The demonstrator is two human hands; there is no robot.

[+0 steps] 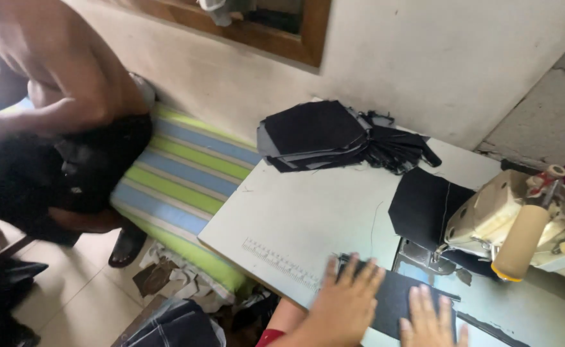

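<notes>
My left hand (345, 302) lies flat, fingers spread, on a black fabric strip (395, 297) at the near edge of the white sewing table (308, 212). Just to its right, my right hand (429, 319) presses flat on the same strip. The cream sewing machine (520, 222) stands at the right, with another black fabric piece (424, 204) lying under its head. At the table's far side sits a stack of cut black fabric pieces (334, 136).
A striped green and blue bench (179, 173) runs along the wall to the left of the table. Another person (57, 115) sits on it, bent over dark cloth. Fabric scraps (167, 276) litter the tiled floor. A wooden window frame (282, 32) is set in the wall.
</notes>
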